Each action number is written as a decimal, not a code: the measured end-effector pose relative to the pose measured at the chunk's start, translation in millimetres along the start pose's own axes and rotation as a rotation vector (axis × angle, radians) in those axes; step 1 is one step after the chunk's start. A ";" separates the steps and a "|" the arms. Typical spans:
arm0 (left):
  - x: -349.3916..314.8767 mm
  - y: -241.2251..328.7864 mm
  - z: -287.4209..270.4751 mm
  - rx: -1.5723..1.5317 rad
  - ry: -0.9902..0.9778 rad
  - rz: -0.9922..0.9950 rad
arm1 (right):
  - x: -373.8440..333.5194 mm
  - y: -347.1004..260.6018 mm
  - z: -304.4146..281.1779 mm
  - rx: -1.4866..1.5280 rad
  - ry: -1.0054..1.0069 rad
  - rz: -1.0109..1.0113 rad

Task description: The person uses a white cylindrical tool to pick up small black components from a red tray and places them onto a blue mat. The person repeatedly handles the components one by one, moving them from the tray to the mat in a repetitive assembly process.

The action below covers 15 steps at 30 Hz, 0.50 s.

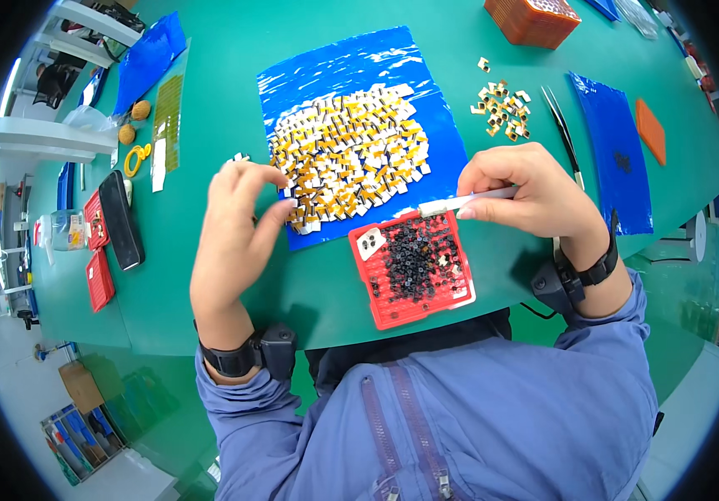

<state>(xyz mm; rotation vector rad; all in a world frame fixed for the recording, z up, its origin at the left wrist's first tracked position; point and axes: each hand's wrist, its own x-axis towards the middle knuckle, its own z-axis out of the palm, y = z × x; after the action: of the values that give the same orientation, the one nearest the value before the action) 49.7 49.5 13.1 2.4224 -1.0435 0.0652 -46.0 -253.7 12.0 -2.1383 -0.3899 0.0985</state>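
Note:
My right hand (526, 190) pinches a slim white pen-like tool (453, 203). The tool's pale tip is over the far edge of a red tray (383, 315). Many small black ring-like parts (414, 263) lie in that tray, along with a white piece (370, 243) in its far left corner. At the left edge of a blue sheet (342, 65) is my left hand (246, 209), thumb and forefinger apart with nothing visible between them. Its fingertips are beside a spread of small white-and-yellow pieces (351, 159) on the sheet. The other left fingers are partly hidden.
Small gold-coloured parts (503, 110) lie loose at the far right, near tweezers (564, 134). Beyond are another blue sheet (614, 159), an orange block (650, 132) and stacked brown trays (530, 23). A black phone (121, 219), red trays (99, 280) and yellow scissors (134, 160) are at left.

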 end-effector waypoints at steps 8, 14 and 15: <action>-22.3 -62.5 -24.2 0.005 0.013 -0.464 | -1.2 1.2 2.4 0.041 0.016 -0.013; -14.1 -57.2 -19.8 -0.110 -0.104 -0.587 | -2.9 0.0 1.8 0.033 0.037 -0.044; -13.6 -56.0 -20.0 -0.089 -0.115 -0.596 | -3.2 -0.1 1.3 0.031 0.039 -0.047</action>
<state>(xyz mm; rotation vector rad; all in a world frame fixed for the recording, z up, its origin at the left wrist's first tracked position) 81.8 100.5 3.6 2.5726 -0.3228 -0.3183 -49.4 -253.6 11.1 -2.0963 -0.4129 0.0356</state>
